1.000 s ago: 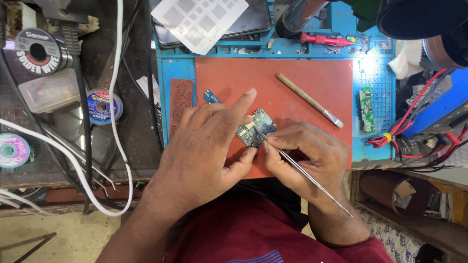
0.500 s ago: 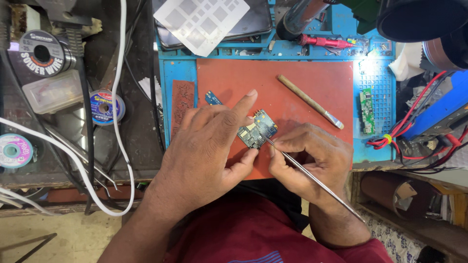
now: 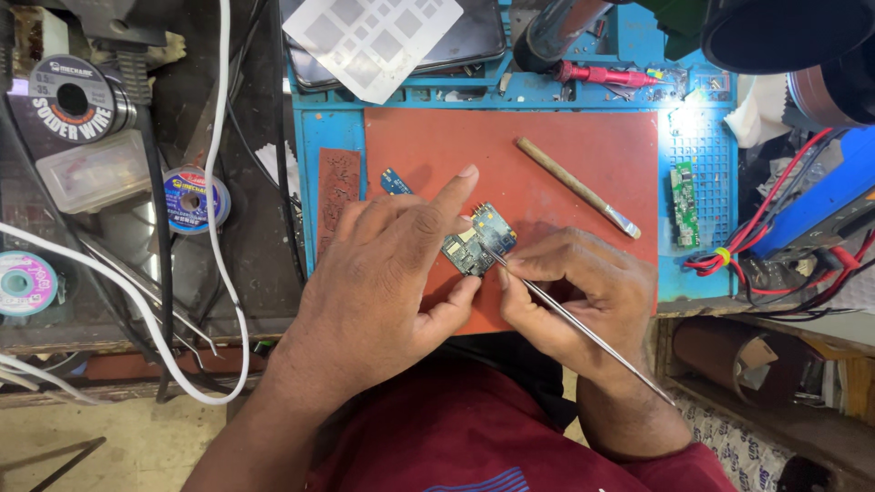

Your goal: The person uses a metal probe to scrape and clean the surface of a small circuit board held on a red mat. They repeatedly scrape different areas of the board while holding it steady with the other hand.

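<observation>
Half the circuit board under left hand

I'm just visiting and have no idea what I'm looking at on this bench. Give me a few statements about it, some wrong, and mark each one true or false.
1. The left hand holds a small circuit board over the red mat. True.
2. The right hand holds a screwdriver. False: it holds thin metal tweezers, tips at the board.
3. A wooden-handled brush lies on the mat, untouched. True.
4. The left index finger presses flat on the board. False: it is raised, pointing away.
5. Spools of solder wire sit right of the mat. False: they sit to its left.
</observation>
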Demonstrator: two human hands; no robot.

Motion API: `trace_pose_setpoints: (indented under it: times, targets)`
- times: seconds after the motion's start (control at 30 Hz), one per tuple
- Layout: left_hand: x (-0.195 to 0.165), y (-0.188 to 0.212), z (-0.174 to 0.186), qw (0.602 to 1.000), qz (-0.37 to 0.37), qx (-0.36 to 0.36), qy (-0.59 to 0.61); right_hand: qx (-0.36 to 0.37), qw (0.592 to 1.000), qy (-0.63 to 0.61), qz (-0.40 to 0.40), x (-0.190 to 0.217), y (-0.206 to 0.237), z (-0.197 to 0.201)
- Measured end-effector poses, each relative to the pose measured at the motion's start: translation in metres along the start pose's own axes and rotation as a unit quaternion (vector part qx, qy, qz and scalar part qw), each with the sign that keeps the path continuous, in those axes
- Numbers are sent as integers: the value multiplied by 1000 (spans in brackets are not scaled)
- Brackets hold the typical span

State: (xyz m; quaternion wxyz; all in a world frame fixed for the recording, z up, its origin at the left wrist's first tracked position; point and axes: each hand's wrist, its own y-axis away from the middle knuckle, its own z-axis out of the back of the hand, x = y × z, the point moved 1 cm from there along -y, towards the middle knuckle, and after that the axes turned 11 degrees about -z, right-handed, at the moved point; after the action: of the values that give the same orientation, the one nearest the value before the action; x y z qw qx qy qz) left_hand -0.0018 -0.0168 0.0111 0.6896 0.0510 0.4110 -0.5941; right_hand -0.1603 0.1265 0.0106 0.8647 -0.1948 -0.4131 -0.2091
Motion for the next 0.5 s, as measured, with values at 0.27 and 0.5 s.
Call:
trace_pose_setpoints:
  times: [0.27,0.5]
  targets:
    - [0,0,0,1000,-1,-2,1,30,999,-33,10,2,-2,-1]
    - [0,0,0,1000,1,-5,0,26,999,-38,-11,2,-3,-1]
